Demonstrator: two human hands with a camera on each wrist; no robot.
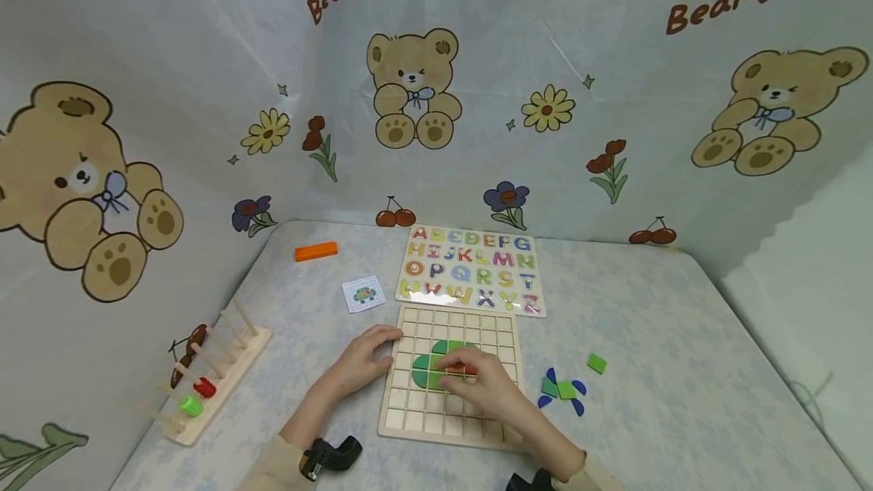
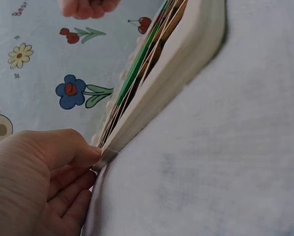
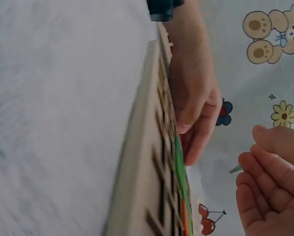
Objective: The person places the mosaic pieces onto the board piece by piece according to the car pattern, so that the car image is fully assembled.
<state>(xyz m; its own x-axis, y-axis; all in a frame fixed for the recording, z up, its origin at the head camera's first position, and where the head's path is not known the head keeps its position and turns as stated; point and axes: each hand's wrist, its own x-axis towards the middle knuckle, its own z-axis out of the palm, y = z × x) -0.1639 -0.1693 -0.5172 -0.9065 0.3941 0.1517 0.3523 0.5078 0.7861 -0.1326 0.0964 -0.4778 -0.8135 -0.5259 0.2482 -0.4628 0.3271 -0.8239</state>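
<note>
My left hand (image 1: 364, 358) rests at the left edge of a wooden grid board (image 1: 409, 421). In the left wrist view, the thumb and fingers of that hand (image 2: 48, 172) touch the board's corner. Over the middle of the board is my right hand (image 1: 487, 381), its fingers bent and spread from the thumb. No piece shows between the fingers of this hand (image 3: 272, 172) in the right wrist view. Several green pieces (image 1: 420, 376), rounded and square, lie together in the grid. A red piece (image 1: 470, 370) beside them is partly covered by the right hand.
Loose blue and green pieces (image 1: 566, 390) lie right of the board, with a green square (image 1: 596, 364) farther out. Behind are an alphabet board (image 1: 470, 267), a picture card (image 1: 364, 294) and an orange bar (image 1: 316, 251). A wooden peg rack (image 1: 235, 370) with beads stands left.
</note>
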